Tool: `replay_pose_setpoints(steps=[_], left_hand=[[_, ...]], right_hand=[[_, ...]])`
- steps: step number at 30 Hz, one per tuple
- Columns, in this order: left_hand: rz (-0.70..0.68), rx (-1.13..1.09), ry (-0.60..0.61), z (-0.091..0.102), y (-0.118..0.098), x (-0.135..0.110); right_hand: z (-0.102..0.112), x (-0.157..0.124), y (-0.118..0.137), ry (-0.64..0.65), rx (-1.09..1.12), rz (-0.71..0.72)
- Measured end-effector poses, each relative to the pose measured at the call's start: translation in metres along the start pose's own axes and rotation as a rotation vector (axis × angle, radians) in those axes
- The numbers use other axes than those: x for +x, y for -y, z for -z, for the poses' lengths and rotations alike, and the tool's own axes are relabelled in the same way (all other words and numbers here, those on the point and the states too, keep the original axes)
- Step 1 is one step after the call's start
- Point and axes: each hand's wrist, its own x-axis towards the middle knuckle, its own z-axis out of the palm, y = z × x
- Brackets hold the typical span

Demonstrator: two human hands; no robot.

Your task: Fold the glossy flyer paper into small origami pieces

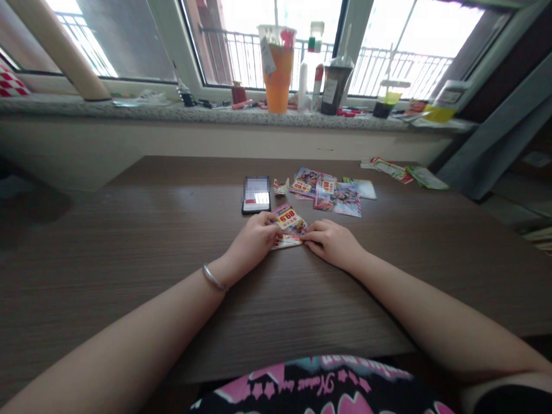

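A folded, colourful printed flyer (290, 221) with large red-on-yellow "89.9" figures lies on the table between my hands. My left hand (256, 237), a silver bangle at its wrist, is closed on the flyer's left side. At the lower right corner, the fingertips of my right hand (330, 240) are pressed together on the paper. A phone (256, 198) with its screen lit lies just beyond my left hand. Close by it is a small folded paper piece (281, 187). More printed flyers (338, 197) overlap one another farther back, to the right.
The wooden table (150, 230) reaches back to the window wall. Paper packets (392, 169) lie at its far right. Along the stone sill (224, 115) stand an orange drink cup (278, 72), a dark drink cup (336, 83), bottles and small items. A cardboard tube (60, 49) leans at left.
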Motion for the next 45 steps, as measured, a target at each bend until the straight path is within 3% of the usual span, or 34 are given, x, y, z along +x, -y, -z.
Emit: replay_pose_setpoints(steps=[3, 6, 9, 28, 45], left_hand=[[-0.086, 0.142, 0.021, 0.003, -0.008, -0.003], [-0.171, 0.280, 0.117, 0.007, -0.019, -0.006], [-0.168, 0.367, 0.185, 0.009, -0.028, -0.007], [-0.124, 0.292, 0.210, 0.010, -0.036, -0.019], [-0.206, 0.443, 0.281, 0.012, -0.037, -0.021]], right_hand=[[0.001, 0.001, 0.001, 0.006, -0.023, 0.003], [0.002, 0.002, 0.002, 0.011, -0.041, 0.006], [0.003, 0.002, 0.003, 0.026, -0.066, -0.006], [0.012, -0.001, -0.002, 0.122, -0.084, -0.037], [0.023, -0.003, -0.008, 0.190, -0.055, -0.086]])
